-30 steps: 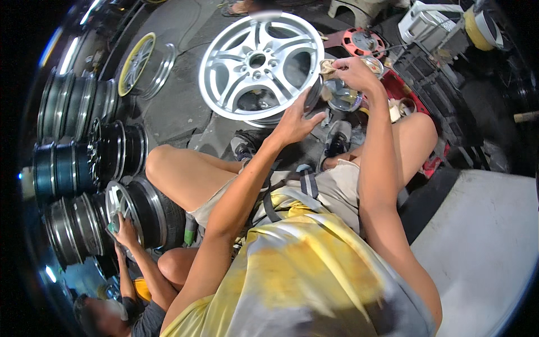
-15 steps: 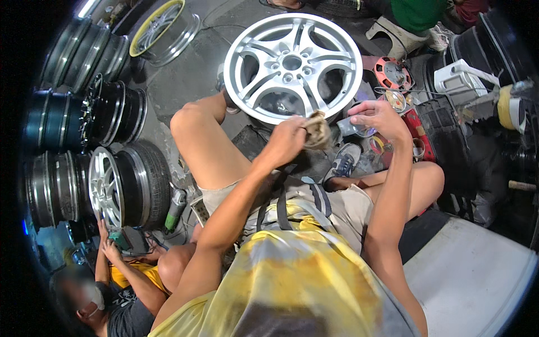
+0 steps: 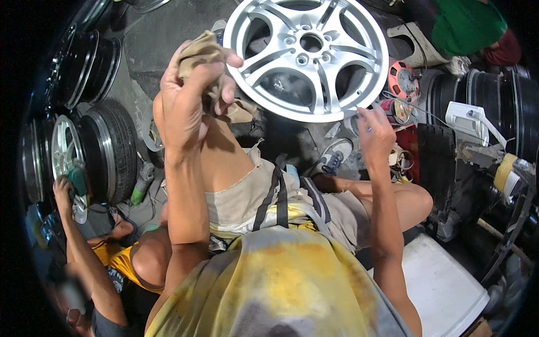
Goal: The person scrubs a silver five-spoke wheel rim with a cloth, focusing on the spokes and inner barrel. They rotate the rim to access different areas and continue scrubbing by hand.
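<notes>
A large silver alloy wheel rim (image 3: 311,117) with several double spokes faces up in front of me, beyond my knees. My left hand (image 3: 193,95) is raised to the left of the rim, its fingers curled round a crumpled tan cloth (image 3: 202,53). At the rim's lower right edge is my right hand (image 3: 377,135), its fingers drawn together close to the metal. Whatever lies between those fingers is too small or hidden to make out. Below the rim, my shoe (image 3: 337,154) rests on the floor.
Dark rims (image 3: 104,70) and a tyre (image 3: 117,151) stand at the left. A co-worker's hand (image 3: 63,188) holds a green object against another silver rim (image 3: 64,149). A red-and-grey reel-like object (image 3: 401,81), an open can (image 3: 397,111) and a white appliance (image 3: 467,123) sit right.
My left hand has lifted the cloth up and left, away from the rim's lower edge. My right hand has closed its fingers near the rim. The co-worker's hand has shifted, and my view has moved.
</notes>
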